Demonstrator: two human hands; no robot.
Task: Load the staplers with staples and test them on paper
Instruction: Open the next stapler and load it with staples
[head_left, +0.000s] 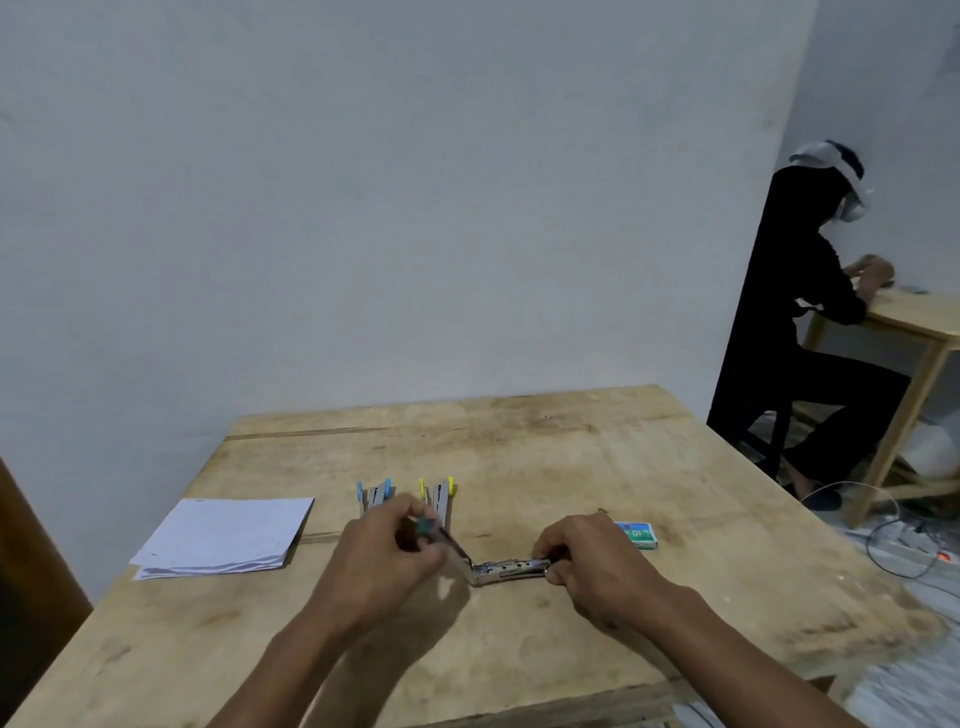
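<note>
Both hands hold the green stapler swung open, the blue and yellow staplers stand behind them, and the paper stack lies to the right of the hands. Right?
Not quite: the head view shows the paper stack left of the hands, and the staple box on the right. The rest holds.

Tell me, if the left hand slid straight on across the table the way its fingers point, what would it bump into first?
The left hand points up and rightward, toward the yellow stapler lying opened just beyond its fingers. That would likely be met first, though depth is hard to judge here; the blue stapler sits slightly left of that line.
</note>
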